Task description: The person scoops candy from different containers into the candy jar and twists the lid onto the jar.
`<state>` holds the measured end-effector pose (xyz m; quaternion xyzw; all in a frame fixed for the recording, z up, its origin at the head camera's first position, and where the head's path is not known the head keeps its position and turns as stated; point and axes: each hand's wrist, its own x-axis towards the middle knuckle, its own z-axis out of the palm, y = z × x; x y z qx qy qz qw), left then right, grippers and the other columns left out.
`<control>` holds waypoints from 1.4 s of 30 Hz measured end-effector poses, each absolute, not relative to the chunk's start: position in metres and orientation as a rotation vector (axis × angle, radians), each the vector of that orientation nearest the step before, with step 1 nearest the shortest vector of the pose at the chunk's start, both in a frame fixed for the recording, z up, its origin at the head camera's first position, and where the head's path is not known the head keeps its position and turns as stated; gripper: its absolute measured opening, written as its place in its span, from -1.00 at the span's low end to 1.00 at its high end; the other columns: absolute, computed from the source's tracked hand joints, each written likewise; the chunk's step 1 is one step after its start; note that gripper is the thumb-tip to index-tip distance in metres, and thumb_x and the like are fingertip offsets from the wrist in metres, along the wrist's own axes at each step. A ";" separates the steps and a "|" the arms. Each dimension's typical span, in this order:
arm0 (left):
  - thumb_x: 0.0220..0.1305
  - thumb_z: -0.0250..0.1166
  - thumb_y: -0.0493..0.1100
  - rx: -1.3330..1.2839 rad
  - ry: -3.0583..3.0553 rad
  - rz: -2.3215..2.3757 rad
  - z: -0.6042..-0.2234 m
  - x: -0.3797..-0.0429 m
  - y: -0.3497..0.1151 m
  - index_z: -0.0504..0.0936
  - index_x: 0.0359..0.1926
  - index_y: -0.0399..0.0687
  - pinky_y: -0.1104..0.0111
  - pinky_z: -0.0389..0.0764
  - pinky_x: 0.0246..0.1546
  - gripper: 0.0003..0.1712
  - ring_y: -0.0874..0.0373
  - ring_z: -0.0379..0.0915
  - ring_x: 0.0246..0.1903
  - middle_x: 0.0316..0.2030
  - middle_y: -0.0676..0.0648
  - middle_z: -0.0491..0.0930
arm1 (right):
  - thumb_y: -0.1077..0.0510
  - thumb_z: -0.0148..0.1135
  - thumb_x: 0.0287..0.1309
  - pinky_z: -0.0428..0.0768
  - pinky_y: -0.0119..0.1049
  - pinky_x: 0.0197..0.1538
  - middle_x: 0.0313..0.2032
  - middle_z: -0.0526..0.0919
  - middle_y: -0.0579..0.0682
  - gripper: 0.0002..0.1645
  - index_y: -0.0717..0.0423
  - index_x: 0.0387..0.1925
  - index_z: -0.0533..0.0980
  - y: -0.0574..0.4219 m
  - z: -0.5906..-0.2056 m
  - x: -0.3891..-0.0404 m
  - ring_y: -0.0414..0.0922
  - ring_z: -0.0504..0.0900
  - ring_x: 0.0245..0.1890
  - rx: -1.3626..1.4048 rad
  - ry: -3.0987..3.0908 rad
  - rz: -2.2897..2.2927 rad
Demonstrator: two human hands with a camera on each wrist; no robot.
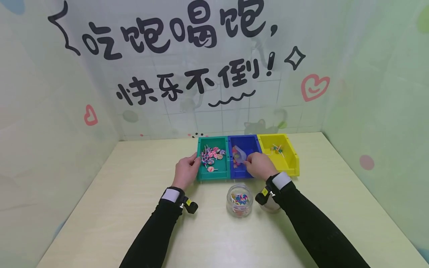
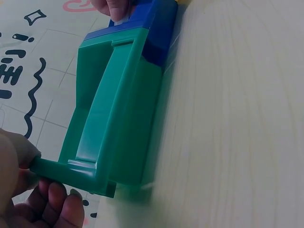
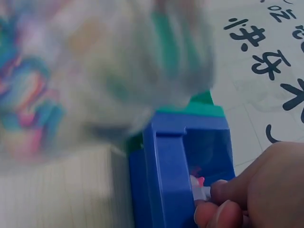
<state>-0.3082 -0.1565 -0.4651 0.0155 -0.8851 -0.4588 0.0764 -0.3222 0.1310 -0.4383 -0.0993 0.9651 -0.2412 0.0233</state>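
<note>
My left hand point(image 1: 185, 172) pinches the left wall of a green bin point(image 1: 221, 173), thumb on the inner side and fingers outside, as the left wrist view shows. Several swirl lollipop pieces point(image 1: 214, 152) lie in that bin. My right hand point(image 1: 261, 165) holds a translucent scoop point(image 1: 240, 154) by its handle inside the blue bin point(image 1: 251, 144). Small pinkish pieces point(image 1: 235, 164) lie beside and under the scoop; their kind is hard to tell. In the right wrist view, the scoop's handle point(image 3: 201, 193) sits between thumb and fingers.
A yellow bin point(image 1: 292, 158) with several small stick pieces point(image 1: 277, 149) adjoins the blue one. In front stands a clear jar point(image 1: 239, 209) of colourful pieces. Another round clear container point(image 1: 270, 207) is partly hidden under the right forearm. A printed backdrop point(image 1: 214, 119) borders the table.
</note>
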 end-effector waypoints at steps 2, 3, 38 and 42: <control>0.68 0.19 0.00 0.045 -2.654 -1.375 -0.465 -0.308 -0.156 0.51 0.52 -0.12 0.36 0.24 -0.49 -0.45 0.07 0.25 -0.45 -0.37 -0.22 0.63 | 0.07 0.23 0.60 0.36 -0.30 -0.37 -0.61 0.37 -0.07 -0.54 0.12 -0.53 0.51 0.131 -0.439 -0.322 -0.06 0.49 -0.50 -0.280 2.935 -0.835; 0.69 0.19 0.00 0.048 -2.654 -1.375 -0.464 -0.308 -0.156 0.51 0.52 -0.12 0.36 0.23 -0.49 -0.45 0.07 0.25 -0.45 -0.38 -0.22 0.63 | 0.07 0.21 0.62 0.38 -0.31 -0.37 -0.60 0.41 -0.07 -0.54 0.14 -0.51 0.54 0.132 -0.439 -0.322 -0.06 0.51 -0.50 -0.259 2.908 -0.880; 0.68 0.20 0.00 0.066 -2.651 -1.392 -0.465 -0.309 -0.155 0.51 0.53 -0.12 0.38 0.25 -0.51 -0.44 0.10 0.27 -0.48 -0.52 -0.07 0.52 | 0.01 -0.02 0.77 0.51 -0.42 -0.43 -0.40 0.60 -0.03 -0.48 0.40 0.06 0.65 0.132 -0.443 -0.295 -0.19 0.57 -0.52 0.212 2.438 -1.749; 0.68 0.20 0.01 0.069 -2.652 -1.394 -0.465 -0.308 -0.155 0.50 0.53 -0.11 0.37 0.25 -0.51 -0.44 0.10 0.26 -0.49 -0.54 -0.05 0.46 | -0.02 -0.04 0.78 0.55 -0.39 -0.42 -0.41 0.57 -0.04 -0.46 0.39 0.06 0.64 0.136 -0.443 -0.293 -0.19 0.57 -0.54 0.216 2.455 -1.772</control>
